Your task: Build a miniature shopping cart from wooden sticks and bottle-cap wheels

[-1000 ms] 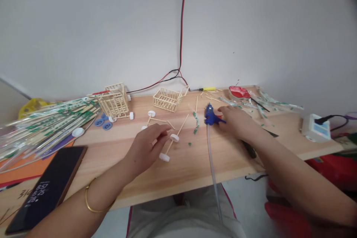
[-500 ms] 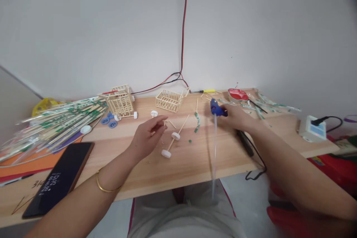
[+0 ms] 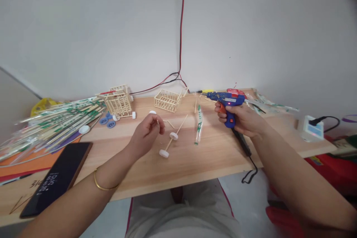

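My right hand [image 3: 242,119] grips a blue glue gun [image 3: 227,101] by its handle, held upright above the wooden table [image 3: 195,156], nozzle pointing left, a red light lit on its side. My left hand [image 3: 146,132] is raised a little over the table, its fingers pinched on a thin wooden stick [image 3: 157,121]. Just right of that hand lies a stick axle with two white wheels [image 3: 169,144]. A clear wrapper with green print [image 3: 198,126] lies between my hands.
Two stick-built cages [image 3: 118,101] [image 3: 167,100] stand at the back. Wrapped chopsticks [image 3: 47,126] pile up at the left, with blue caps [image 3: 107,121] beside them. A phone [image 3: 57,176] lies front left. A white power box [image 3: 311,128] sits at the right; red and black wires [image 3: 181,37] climb the wall.
My right hand has picked the glue gun up off the table and turned it upright. My left hand has lifted with a thin stick pinched in its fingers.
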`<state>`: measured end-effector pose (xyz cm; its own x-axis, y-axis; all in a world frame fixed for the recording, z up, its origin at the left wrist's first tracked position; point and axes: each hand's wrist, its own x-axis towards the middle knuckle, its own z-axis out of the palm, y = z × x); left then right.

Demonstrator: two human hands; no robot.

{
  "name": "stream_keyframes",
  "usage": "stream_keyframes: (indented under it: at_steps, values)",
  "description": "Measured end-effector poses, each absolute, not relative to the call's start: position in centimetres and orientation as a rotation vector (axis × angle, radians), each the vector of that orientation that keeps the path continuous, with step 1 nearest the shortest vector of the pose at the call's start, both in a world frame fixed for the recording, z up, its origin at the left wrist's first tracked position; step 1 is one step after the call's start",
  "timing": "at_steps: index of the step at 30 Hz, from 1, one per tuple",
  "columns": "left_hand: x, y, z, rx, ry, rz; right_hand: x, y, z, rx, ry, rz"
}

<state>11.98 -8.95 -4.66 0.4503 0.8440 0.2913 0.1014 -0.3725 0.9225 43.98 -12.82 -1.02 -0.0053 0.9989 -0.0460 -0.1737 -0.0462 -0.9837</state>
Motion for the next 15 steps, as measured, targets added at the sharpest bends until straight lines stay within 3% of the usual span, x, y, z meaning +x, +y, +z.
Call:
stream_keyframes:
  at_steps: [8,15]
  values:
    - [19.6,-7.7,0.1,2.138,1.088,0.61,43.7,-13.7,0.9,-1.06,-1.116,1.326]
    - [27.8,-4.7,-1.4,2.054,0.986,0.511,44.7,-14.4,2.2,-1.045,-1.066,1.297]
